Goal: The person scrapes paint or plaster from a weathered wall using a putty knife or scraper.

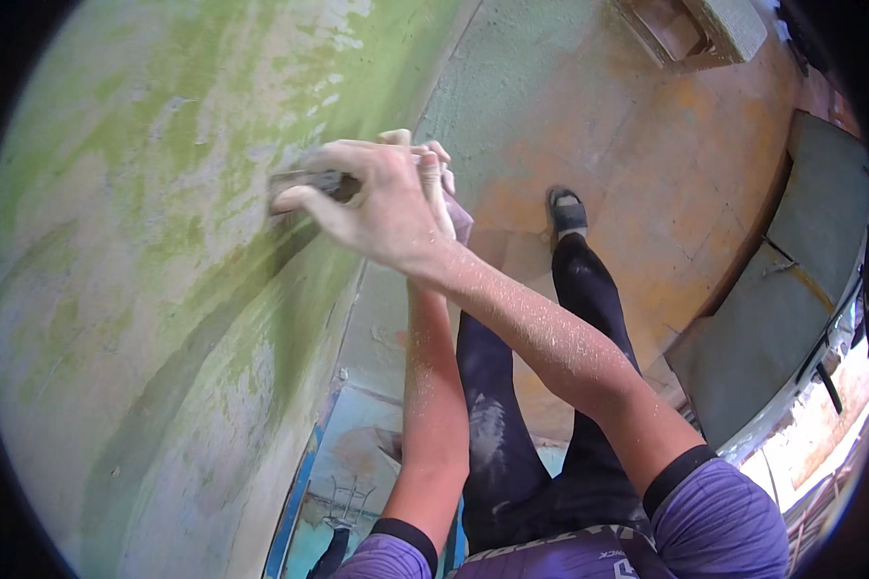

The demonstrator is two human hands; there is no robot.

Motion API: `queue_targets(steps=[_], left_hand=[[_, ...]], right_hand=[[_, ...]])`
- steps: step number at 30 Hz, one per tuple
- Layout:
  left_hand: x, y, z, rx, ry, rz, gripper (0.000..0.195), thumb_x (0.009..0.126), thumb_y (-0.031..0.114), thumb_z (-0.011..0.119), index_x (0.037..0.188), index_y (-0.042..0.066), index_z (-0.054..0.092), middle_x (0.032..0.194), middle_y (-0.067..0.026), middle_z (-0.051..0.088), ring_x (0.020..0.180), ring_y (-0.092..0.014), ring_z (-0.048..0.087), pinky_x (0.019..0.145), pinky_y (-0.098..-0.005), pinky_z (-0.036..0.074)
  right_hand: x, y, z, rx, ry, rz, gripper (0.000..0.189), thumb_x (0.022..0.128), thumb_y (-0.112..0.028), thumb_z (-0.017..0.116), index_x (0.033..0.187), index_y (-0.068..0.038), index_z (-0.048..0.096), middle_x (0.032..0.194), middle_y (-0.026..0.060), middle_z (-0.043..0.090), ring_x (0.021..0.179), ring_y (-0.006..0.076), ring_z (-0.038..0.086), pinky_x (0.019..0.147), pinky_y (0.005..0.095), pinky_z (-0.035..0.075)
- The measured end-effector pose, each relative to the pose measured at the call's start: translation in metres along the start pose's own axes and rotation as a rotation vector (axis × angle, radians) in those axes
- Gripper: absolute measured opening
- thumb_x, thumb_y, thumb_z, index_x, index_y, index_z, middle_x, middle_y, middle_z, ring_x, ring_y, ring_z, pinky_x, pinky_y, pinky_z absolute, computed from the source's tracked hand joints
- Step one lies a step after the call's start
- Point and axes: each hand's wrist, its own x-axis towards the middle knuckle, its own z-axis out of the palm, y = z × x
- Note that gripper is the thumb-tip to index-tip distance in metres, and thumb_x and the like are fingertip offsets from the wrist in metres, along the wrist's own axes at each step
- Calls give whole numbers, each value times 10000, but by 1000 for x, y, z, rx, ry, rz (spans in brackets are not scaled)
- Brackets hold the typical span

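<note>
A green-painted wall (pixel 137 239) with pale scraped patches rises on the left. My right hand (pixel 380 203), blurred and dusted white, grips a small flat grey-brown scraping or sanding tool (pixel 297 187) against the wall; its exact kind is unclear. My left hand (pixel 437 181) is just behind and to the right of my right hand, mostly hidden by it, with some fingers and the thumb showing. A pinkish-purple thing (pixel 459 218) shows beside the left palm; whether that hand holds it cannot be told. Pale dust speckles both forearms.
Below is a stained floor (pixel 652 159), with my sandalled foot (pixel 568 211) on it. A box-like object with an opening (pixel 728 32) lies at the top right. Large grey panels (pixel 746 354) stand along the right. A wire stand (pixel 347 503) is near the wall's lower end.
</note>
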Motion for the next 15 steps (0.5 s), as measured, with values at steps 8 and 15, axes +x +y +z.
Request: queue_targets(steps=[8, 15], left_hand=[[-7, -35, -23, 170, -64, -414, 239, 1001, 297, 564, 1048, 63, 563, 814, -19, 597, 538, -69, 454, 438, -219, 362], [-26, 10, -7, 114, 165, 14, 250, 994, 313, 577, 927, 72, 584, 727, 2, 544, 528, -67, 447, 441, -214, 354]], right_hand=[[-10, 35, 0, -45, -56, 194, 289, 802, -323, 792, 812, -39, 738, 632, 51, 670, 555, 110, 592, 638, 288, 461], [-22, 4, 17, -27, 69, -122, 286, 781, -315, 804, 805, -42, 721, 642, 65, 674, 558, 104, 595, 639, 308, 446]])
